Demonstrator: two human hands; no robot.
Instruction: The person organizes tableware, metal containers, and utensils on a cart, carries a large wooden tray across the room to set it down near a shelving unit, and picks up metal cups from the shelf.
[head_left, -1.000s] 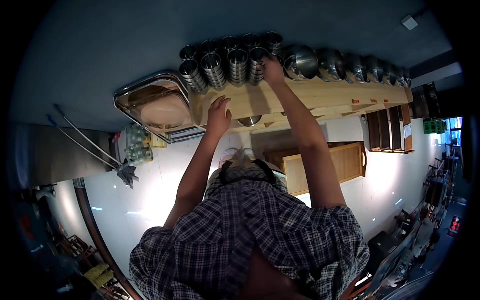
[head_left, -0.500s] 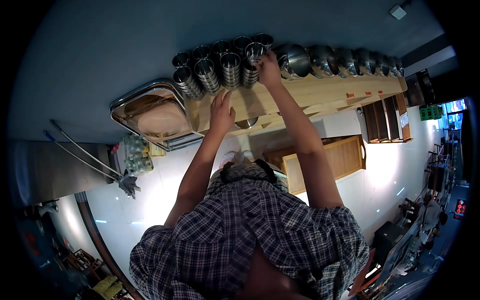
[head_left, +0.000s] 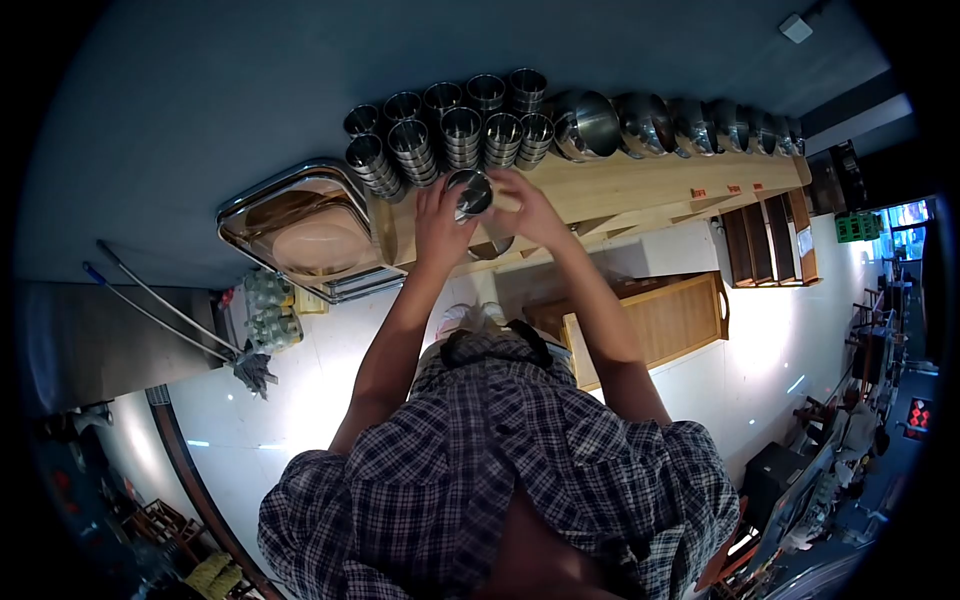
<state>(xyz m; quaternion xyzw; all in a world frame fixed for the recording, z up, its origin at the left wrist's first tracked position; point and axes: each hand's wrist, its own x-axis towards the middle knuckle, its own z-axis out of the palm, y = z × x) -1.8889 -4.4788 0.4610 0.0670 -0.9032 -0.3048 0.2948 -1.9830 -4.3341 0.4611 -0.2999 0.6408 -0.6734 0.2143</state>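
A shiny metal cup (head_left: 470,194) is in front of the stacks, near the counter's front edge, its dark mouth facing up. My left hand (head_left: 438,228) is closed around its left side. My right hand (head_left: 533,217), blurred, is just to the right of this cup with fingers apart; whether it touches the cup I cannot tell. Behind both hands, nested metal cups (head_left: 462,140) stand in two rows of stacks against the wall. The front stack (head_left: 502,140) is close behind the right hand's fingertips.
Round metal bowls (head_left: 586,125) line the wooden counter (head_left: 640,185) to the right. Metal trays (head_left: 325,225) stand at its left end. Below are a wooden cabinet (head_left: 660,325), a dark wooden rack (head_left: 770,243) and bottles (head_left: 272,315) on the floor.
The cup in my right hand came off the front stacks toward me and down. My left hand has moved up and closed on it; my right hand's fingers have spread.
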